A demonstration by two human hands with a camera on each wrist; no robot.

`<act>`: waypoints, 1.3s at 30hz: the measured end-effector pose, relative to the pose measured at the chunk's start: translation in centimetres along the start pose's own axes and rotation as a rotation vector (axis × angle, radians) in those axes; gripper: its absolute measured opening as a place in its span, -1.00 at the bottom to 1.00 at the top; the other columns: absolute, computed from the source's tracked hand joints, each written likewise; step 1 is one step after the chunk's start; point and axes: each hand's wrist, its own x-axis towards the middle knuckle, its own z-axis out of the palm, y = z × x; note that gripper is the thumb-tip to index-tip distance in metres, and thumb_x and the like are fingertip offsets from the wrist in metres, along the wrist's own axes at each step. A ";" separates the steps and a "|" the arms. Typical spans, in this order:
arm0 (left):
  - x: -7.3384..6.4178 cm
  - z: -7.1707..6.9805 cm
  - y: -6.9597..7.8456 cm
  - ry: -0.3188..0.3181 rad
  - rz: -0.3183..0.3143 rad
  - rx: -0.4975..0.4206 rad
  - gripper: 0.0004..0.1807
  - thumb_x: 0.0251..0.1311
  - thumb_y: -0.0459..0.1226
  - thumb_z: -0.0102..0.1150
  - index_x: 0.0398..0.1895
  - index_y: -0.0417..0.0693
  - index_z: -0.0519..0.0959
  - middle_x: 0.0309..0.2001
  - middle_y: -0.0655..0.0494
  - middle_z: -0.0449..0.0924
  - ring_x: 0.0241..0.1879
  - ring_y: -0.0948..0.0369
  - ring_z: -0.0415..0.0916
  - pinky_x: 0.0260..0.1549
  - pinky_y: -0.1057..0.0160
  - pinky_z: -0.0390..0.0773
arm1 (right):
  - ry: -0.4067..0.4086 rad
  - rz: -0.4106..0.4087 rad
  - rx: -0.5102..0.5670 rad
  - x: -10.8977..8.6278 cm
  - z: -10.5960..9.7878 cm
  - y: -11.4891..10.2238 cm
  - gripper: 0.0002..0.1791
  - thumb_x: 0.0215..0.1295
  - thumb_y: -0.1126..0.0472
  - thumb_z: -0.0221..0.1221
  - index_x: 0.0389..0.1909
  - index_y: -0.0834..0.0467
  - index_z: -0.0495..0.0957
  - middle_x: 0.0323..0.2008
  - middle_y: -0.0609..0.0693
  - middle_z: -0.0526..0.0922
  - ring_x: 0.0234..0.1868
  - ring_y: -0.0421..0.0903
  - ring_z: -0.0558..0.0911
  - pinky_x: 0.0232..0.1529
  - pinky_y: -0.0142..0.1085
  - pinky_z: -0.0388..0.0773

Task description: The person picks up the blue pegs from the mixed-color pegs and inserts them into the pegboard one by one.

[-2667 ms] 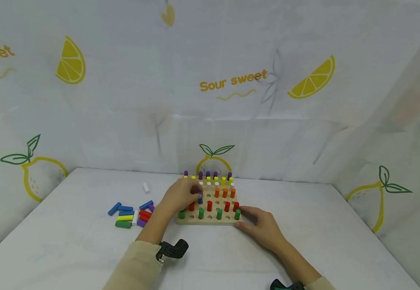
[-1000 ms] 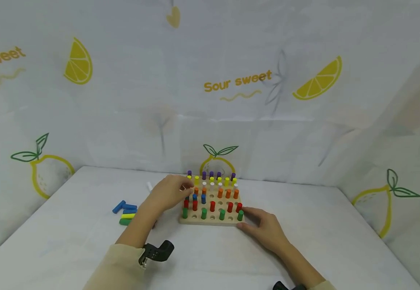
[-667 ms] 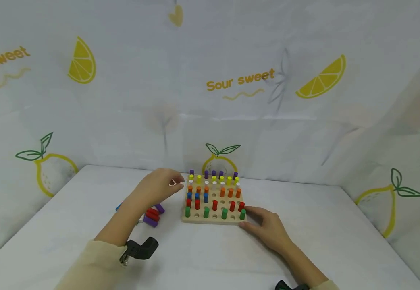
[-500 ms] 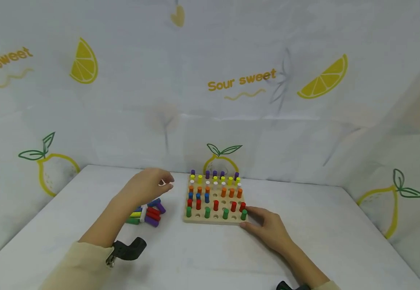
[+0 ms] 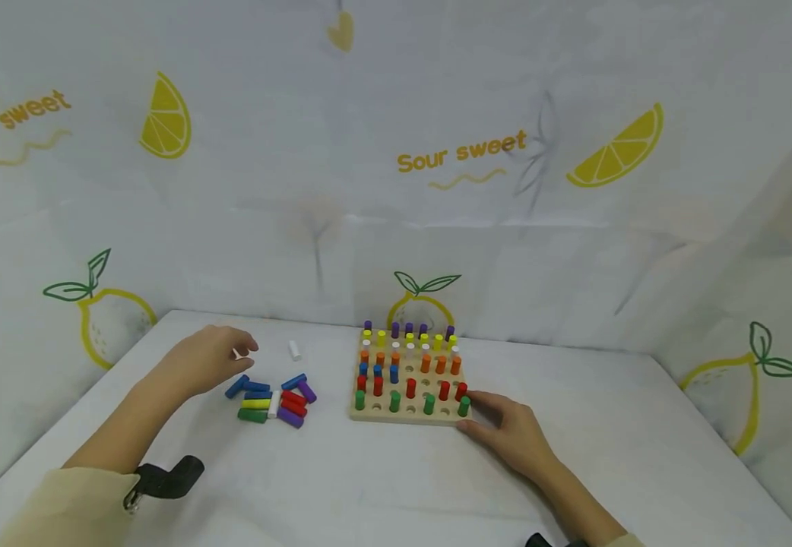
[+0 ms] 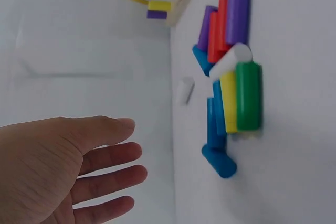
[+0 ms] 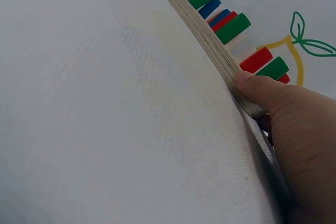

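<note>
My left hand (image 5: 210, 355) is above the table with nothing in it, fingers loosely extended, just beyond the left end of a pile of loose pegs. In the left wrist view, the pile has a green peg (image 6: 249, 96), a yellow peg (image 6: 229, 102), a white peg (image 6: 231, 61) and several blue, red and purple ones. My right hand (image 5: 514, 437) grips the near right corner of a wooden pegboard (image 5: 403, 417); its thumb (image 6: 107, 129) counterpart, the right thumb (image 7: 257, 88), presses the front edge. Rows of coloured pegs stand upright in the board, including three blue pegs (image 5: 394, 373) at the left.
A single white peg (image 5: 294, 350) lies apart, behind the pile. Bare holes show among the board's front rows. A white cloth (image 5: 396, 486) covers the table, and a lemon-printed curtain (image 5: 266, 228) hangs behind it.
A blue peg carried by my left hand now stands in the board. That hand has let go and moved left, past the pile. My right hand stays at the board's corner.
</note>
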 end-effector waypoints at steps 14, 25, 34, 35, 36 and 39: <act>-0.2 0.6 -3.4 -0.051 -0.039 0.014 -0.70 0.20 -0.28 0.37 -0.02 -0.19 0.68 -0.21 -0.05 0.72 -0.21 0.02 0.64 -0.23 0.01 0.72 | 0.005 -0.004 -0.001 -0.2 -0.2 -0.1 -0.37 0.16 -0.07 0.44 0.21 0.14 0.61 0.22 0.12 0.66 0.33 0.16 0.57 0.36 0.11 0.46; 0.3 3.2 -3.7 -0.094 -0.106 -0.036 -0.69 0.22 -0.29 0.32 0.02 -0.20 0.65 -0.18 -0.09 0.69 -0.19 0.04 0.60 -0.14 -0.06 0.70 | -0.005 0.013 0.001 -0.1 0.0 -0.1 -0.36 0.16 -0.09 0.43 0.22 0.13 0.60 0.24 0.10 0.65 0.35 0.15 0.55 0.37 0.11 0.45; 0.9 4.8 -4.5 -0.108 -0.149 -0.063 -0.72 0.23 -0.35 0.25 0.00 -0.20 0.66 -0.26 -0.03 0.66 -0.26 0.10 0.53 -0.14 -0.05 0.66 | -0.010 0.023 0.003 -0.2 -0.1 -0.4 -0.35 0.17 -0.11 0.42 0.22 0.13 0.60 0.24 0.10 0.64 0.36 0.16 0.54 0.38 0.12 0.44; 1.0 4.9 -4.5 -0.103 -0.151 -0.062 -0.73 0.23 -0.34 0.25 -0.01 -0.20 0.67 -0.26 -0.03 0.66 -0.26 0.10 0.53 -0.13 -0.05 0.66 | -0.009 0.024 0.003 -0.1 -0.1 -0.4 -0.35 0.17 -0.11 0.42 0.22 0.12 0.60 0.25 0.10 0.64 0.36 0.16 0.54 0.38 0.12 0.44; 1.0 5.0 -4.5 -0.100 -0.150 -0.061 -0.73 0.24 -0.34 0.25 -0.01 -0.20 0.67 -0.27 -0.03 0.66 -0.26 0.10 0.53 -0.13 -0.05 0.66 | -0.008 0.023 0.001 -0.2 -0.1 -0.4 -0.35 0.17 -0.11 0.42 0.22 0.12 0.60 0.24 0.10 0.64 0.35 0.16 0.54 0.38 0.12 0.44; 1.0 5.1 -4.4 -0.090 -0.148 -0.062 -0.75 0.25 -0.34 0.24 -0.02 -0.19 0.67 -0.28 -0.03 0.65 -0.27 0.10 0.52 -0.15 -0.04 0.66 | -0.004 0.017 0.002 -0.1 -0.1 -0.3 -0.36 0.16 -0.10 0.43 0.22 0.12 0.61 0.24 0.10 0.65 0.35 0.16 0.55 0.38 0.12 0.44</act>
